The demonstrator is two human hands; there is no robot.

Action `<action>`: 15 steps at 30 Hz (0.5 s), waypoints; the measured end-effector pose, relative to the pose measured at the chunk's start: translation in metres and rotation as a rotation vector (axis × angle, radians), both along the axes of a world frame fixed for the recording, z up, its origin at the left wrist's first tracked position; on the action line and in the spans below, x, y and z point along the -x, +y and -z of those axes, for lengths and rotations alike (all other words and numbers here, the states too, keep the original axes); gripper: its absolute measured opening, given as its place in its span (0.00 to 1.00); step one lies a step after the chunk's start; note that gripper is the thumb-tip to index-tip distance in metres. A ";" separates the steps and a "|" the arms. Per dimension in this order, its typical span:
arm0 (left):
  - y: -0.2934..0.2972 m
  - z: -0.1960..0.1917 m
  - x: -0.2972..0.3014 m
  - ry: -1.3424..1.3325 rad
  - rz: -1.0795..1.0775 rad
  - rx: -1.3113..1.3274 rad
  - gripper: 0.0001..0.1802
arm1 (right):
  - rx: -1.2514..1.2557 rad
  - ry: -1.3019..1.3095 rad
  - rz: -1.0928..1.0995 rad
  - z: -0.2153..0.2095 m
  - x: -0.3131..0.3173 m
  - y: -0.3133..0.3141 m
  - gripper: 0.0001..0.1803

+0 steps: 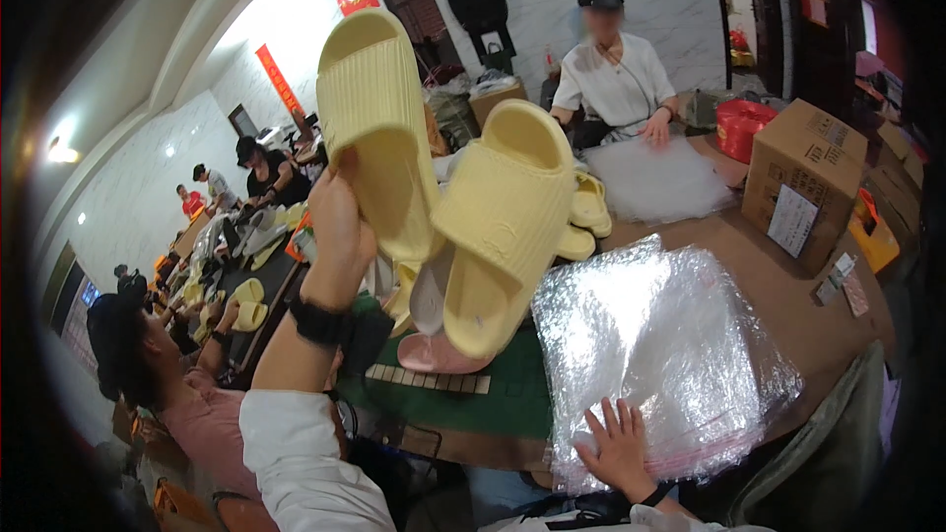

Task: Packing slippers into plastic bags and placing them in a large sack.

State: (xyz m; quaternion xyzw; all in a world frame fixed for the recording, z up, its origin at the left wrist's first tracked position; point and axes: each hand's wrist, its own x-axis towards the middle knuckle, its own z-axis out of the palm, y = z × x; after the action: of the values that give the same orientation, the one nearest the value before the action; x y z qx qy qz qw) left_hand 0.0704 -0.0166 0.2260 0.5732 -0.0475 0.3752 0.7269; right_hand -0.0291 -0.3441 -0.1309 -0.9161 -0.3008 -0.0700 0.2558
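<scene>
My left hand (pixel 340 222) is raised and closed on a pair of pale yellow slide sandals. Its fingers are partly hidden behind the nearer slide (pixel 379 158), which has a ribbed strap. The second slide (pixel 483 305) hangs to the right, against the first; whether my fingers also reach it is hidden. On a stack of clear plastic bags (pixel 650 335) at the table's front edge, my right hand (pixel 618 443) lies flat with its fingers spread. Below the held pair, a pink slide (pixel 443 355) and a whitish one (pixel 428 300) are partly covered.
More yellow slides (pixel 588 207) lie behind the raised pair. A cardboard box (pixel 803 177) and a red round bundle (pixel 741 128) stand at the right. Across the table, a person in white (pixel 619 79) handles plastic sheets (pixel 655 177). Another person (pixel 197 414) works close at my left.
</scene>
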 end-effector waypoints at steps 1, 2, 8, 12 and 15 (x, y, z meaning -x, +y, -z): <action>-0.002 -0.013 -0.020 -0.005 -0.121 -0.037 0.15 | 0.003 -0.015 -0.012 -0.001 0.000 -0.001 0.32; 0.027 -0.023 -0.042 -0.034 -0.228 -0.078 0.14 | -0.006 -0.031 -0.047 -0.001 0.003 0.004 0.32; 0.039 0.019 -0.173 0.083 -0.244 0.029 0.15 | -0.002 -0.084 0.042 0.010 -0.001 -0.005 0.31; 0.203 0.110 -0.221 0.339 -0.535 -0.196 0.16 | -0.071 -0.107 -0.082 -0.008 0.010 0.016 0.30; 0.167 0.155 -0.283 0.522 -0.591 -0.448 0.16 | -0.039 -0.102 -0.031 0.000 0.003 0.007 0.30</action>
State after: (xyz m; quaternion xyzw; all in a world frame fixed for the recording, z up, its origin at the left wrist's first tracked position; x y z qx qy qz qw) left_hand 0.3535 0.1508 0.0710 0.7808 0.2232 0.3899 0.4341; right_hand -0.0317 -0.3374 -0.1305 -0.9014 -0.3260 -0.1184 0.2592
